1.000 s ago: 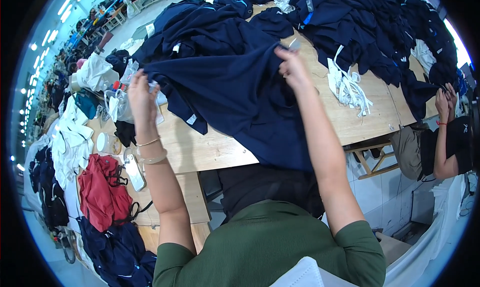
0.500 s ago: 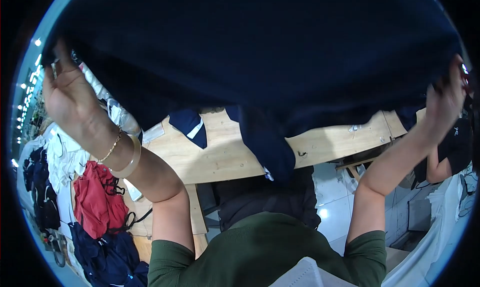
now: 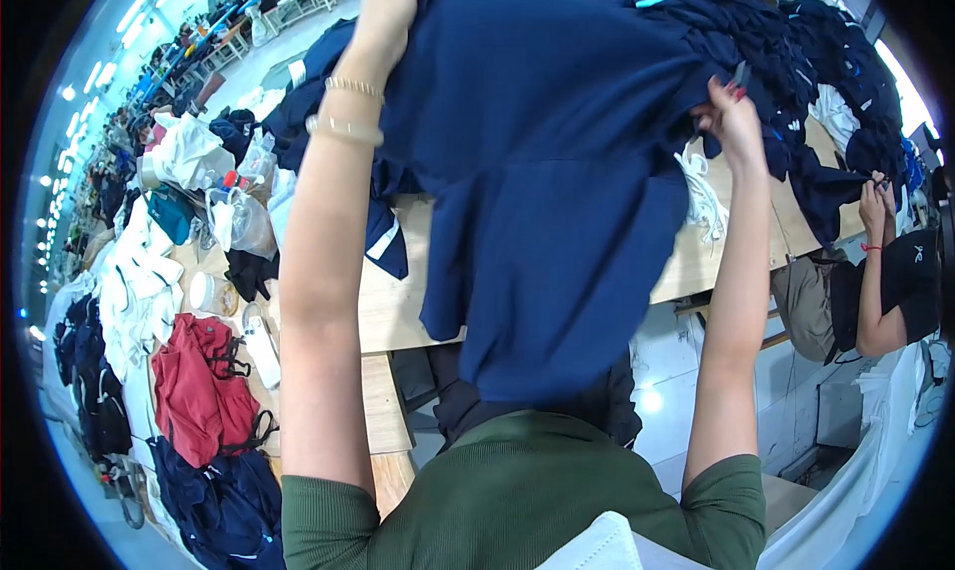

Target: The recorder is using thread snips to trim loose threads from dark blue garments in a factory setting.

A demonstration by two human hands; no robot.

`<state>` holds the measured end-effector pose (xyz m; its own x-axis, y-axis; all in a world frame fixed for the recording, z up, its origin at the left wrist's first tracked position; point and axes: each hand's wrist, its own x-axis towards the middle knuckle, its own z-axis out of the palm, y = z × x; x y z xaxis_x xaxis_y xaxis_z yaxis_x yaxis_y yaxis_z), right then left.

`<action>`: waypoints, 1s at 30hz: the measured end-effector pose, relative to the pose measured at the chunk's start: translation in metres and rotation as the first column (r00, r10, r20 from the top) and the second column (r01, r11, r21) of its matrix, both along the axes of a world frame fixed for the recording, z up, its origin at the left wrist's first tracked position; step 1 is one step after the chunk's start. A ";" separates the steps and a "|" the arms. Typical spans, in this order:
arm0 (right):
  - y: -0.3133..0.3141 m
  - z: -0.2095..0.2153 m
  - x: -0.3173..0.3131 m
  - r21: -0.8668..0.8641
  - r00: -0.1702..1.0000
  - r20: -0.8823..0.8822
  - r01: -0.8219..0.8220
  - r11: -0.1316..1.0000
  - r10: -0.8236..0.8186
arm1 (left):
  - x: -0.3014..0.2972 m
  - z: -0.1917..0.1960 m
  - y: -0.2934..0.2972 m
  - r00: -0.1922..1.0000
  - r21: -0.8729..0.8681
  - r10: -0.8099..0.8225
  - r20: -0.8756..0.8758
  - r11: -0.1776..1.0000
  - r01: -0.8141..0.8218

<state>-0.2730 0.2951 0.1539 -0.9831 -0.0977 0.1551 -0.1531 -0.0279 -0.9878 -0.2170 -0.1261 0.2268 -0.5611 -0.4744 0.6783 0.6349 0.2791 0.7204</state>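
Across the upper frame, left hand (image 3: 390,13) and right hand (image 3: 729,122), fingers clamped, hold a navy knit garment (image 3: 557,192) spread aloft; laying it onto the wooden table (image 3: 393,311) seems left.

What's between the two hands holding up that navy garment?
In the head view, only the navy garment itself spans between the left hand and the right hand; it hangs down over the wooden table's edge.

We see a wooden bench (image 3: 398,306) with a heap of dark blue clothes (image 3: 796,43) at its far end. White garments (image 3: 129,282) and a red garment (image 3: 199,391) lie at our left, near a round white container (image 3: 204,291). A co-worker's arm (image 3: 880,272) shows at the right.
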 end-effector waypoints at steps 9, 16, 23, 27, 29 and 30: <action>0.053 -0.176 0.092 0.502 0.898 0.437 -0.201 0.841 -0.047 | 0.248 -0.211 0.004 0.429 -0.197 0.114 0.896 0.968 0.154; 0.017 -0.155 0.140 0.246 0.955 0.295 -0.103 0.964 0.027 | 0.363 -0.254 0.103 0.060 0.356 -0.356 0.933 0.934 0.010; 0.017 -0.167 0.130 0.376 0.953 0.221 -0.282 0.883 0.210 | 0.342 -0.261 0.130 0.202 0.625 -0.607 0.769 0.647 -0.436; 0.012 -0.161 0.134 0.271 0.938 0.275 -0.287 0.919 0.212 | 0.345 -0.245 0.117 0.061 0.754 -0.763 0.644 0.618 -0.222; 0.012 -0.160 0.131 0.297 0.977 0.137 -0.196 0.934 0.162 | 0.351 -0.237 0.102 0.038 0.609 -0.608 0.793 0.792 -0.052; 0.014 -0.156 0.130 0.300 0.977 0.138 -0.198 0.933 0.163 | 0.355 -0.232 0.092 0.056 0.412 -0.421 0.905 0.903 0.121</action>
<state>-0.1432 0.3089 -0.0025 -0.9534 -0.3012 -0.0185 -0.0652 0.2655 -0.9619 0.1382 -0.0337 -0.0051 -0.7609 -0.1340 -0.6348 -0.6448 0.0470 0.7629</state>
